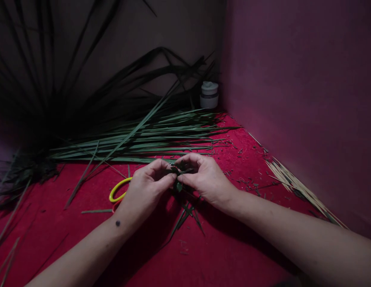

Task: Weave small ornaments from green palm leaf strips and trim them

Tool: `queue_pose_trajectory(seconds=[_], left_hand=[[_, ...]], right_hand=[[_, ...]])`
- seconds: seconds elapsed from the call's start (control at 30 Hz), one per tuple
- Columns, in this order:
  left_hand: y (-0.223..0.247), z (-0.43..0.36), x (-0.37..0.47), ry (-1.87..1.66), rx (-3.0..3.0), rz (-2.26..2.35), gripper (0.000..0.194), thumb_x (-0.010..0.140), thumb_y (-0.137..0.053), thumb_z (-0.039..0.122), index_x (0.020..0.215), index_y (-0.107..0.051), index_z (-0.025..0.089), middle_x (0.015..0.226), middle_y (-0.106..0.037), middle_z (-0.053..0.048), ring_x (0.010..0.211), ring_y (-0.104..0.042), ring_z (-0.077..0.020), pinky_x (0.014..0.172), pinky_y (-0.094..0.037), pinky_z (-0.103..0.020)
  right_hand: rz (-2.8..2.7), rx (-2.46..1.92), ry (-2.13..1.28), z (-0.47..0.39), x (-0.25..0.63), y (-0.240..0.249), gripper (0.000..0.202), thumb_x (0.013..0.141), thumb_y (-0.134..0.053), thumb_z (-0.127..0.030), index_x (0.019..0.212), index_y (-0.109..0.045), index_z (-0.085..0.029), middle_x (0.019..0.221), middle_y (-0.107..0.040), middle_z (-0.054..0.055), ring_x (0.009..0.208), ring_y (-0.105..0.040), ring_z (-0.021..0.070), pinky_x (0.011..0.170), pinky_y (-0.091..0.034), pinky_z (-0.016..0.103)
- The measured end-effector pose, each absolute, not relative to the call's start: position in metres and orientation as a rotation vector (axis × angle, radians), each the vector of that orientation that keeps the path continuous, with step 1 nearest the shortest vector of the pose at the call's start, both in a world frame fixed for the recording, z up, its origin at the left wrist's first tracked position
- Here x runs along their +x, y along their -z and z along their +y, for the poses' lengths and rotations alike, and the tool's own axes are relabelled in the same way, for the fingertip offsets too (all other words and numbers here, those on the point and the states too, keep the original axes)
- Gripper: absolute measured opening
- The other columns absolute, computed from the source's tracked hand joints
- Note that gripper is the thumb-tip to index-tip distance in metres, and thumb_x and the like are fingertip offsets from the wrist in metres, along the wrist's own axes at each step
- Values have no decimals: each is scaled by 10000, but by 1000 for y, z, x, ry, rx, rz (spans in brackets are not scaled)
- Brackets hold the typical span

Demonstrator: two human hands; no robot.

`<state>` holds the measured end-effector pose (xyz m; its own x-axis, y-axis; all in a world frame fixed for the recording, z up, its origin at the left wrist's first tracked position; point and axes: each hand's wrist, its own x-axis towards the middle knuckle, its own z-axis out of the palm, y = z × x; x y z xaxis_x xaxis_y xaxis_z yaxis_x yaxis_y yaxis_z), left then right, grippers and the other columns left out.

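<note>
Near the middle of the head view, a small dark green piece of folded leaf [180, 172] is pinched between both hands. My left hand [149, 187] grips its left side with thumb and forefinger. From the right, my right hand [206, 179] holds it the same way, the fingertips of both hands almost touching. Narrow green strips [185, 215] lie on the red cloth [209, 255] just below the hands. Scissors with a yellow handle [113, 193] are partly hidden behind my left hand.
Long green leaves [137, 137] lie across the cloth beyond the hands. A white lidded jar [209, 95] stands at the back corner. Pale thin sticks [305, 193] lie along the purple wall [299, 99] at the right. Dark foliage [30, 167] sits at the left.
</note>
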<state>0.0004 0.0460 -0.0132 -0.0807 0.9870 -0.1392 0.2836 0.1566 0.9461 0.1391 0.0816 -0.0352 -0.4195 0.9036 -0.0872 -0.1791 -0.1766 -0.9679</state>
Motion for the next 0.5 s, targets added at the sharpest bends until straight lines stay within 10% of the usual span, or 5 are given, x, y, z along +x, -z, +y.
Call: queue_pose_trajectory(seconds=[0.5], left_hand=[[16, 48, -5, -1030, 1256, 1534, 120, 700, -658, 238, 711, -553, 181, 626, -598, 42, 559, -537, -101, 554, -425, -209]], right_hand=[[-1478, -783, -1279, 88, 146, 40, 225, 661, -636, -42, 822, -562, -181, 834, -586, -1, 805, -568, 129, 736, -467, 273]])
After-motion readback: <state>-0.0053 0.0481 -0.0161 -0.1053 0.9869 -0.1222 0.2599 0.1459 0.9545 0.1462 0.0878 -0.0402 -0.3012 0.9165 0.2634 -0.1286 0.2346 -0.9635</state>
